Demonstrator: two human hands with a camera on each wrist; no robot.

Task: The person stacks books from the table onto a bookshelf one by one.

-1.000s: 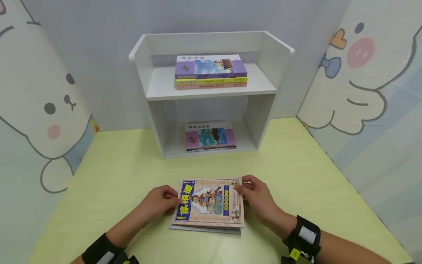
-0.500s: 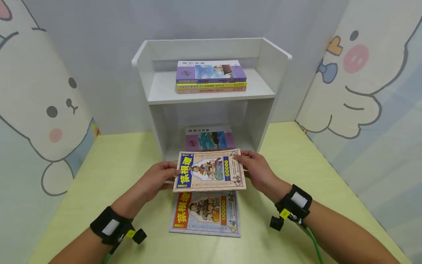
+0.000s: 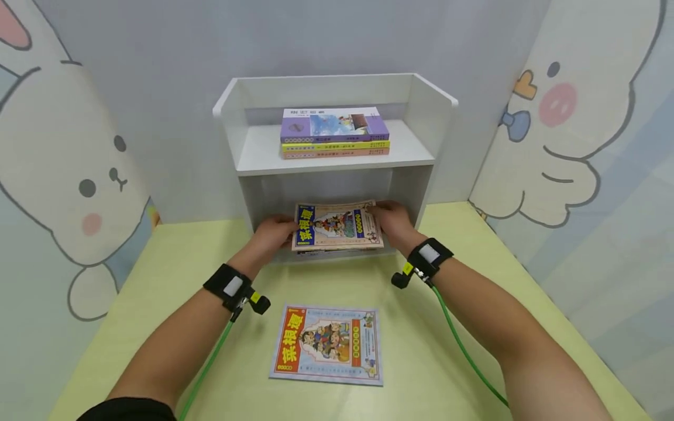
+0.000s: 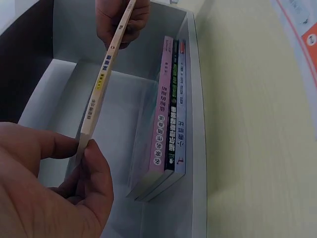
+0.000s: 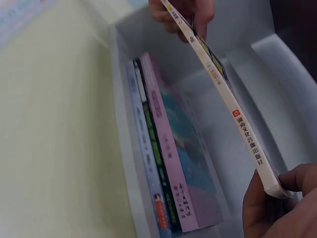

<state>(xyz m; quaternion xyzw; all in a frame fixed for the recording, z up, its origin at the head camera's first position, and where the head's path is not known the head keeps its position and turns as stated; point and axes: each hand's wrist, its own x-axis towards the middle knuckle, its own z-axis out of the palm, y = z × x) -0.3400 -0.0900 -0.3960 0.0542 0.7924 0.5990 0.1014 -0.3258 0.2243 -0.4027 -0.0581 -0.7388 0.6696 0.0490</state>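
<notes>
A cream-bordered book with a blue title strip is held level in the lower shelf compartment. My left hand pinches one short edge, thumb on top, while my right hand pinches the opposite edge. Both wrist views show a gap between this book's spine and the stack under it. That stack has a pink-spined book on top, then a black-spined one and a pale blue one. A similar book with a red title strip lies flat on the table.
The white two-tier shelf stands against the grey back wall. On its upper tier rests a stack of purple, yellow and orange books. A green cable trails from the right wrist strap, another from the left. Printed side panels flank the yellow-green table.
Both hands have lifted the cream book off the red-titled one and carried it forward into the lower compartment. The red-titled book is now fully uncovered on the table.
</notes>
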